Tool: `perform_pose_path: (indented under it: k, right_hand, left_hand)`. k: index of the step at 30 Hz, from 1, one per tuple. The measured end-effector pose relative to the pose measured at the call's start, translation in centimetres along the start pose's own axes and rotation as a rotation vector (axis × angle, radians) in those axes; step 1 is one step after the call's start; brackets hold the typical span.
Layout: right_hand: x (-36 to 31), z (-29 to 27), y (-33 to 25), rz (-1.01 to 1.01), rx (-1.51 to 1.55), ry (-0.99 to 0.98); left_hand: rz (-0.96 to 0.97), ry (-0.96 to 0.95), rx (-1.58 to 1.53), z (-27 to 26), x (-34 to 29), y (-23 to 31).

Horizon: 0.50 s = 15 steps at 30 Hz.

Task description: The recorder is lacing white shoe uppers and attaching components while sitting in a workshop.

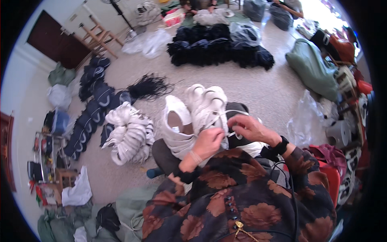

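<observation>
Across my lap lie stacked white shoe uppers, nested one in another, with a second row of white uppers beside them. A thin white lace runs over this second row towards my hands. My left hand is closed in a pinch against the uppers, at the lace. Just to its right, my right hand has its fingers curled with thumb and forefinger close together on the white lace. The exact grip of the fingertips is partly hidden.
A bundle of white uppers lies on the floor at left, near tied dark bundles and loose black laces. Black bundles lie ahead. A green sack and clear plastic bag are at right. Other people sit farther off.
</observation>
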State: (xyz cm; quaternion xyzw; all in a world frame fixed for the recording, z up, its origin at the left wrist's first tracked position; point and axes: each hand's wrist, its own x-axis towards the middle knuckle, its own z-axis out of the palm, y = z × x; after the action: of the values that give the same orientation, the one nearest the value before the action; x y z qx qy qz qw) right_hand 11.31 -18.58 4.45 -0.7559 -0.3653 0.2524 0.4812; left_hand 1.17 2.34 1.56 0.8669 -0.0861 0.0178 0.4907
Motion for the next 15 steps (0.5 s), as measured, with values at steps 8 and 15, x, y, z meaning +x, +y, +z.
perform_pose_path:
  k: [8, 15]
  right_hand:
    - [-1.0, -1.1, 1.3, 0.105, -0.019, -0.039]
    - [-4.0, -5.2, 8.2, 0.080, -0.747, 0.205]
  left_hand:
    - [-0.075, 0.023, -0.046, -1.5, -1.2, -0.3]
    - [-0.140, 0.088, -0.082, -2.4, -2.4, -1.0]
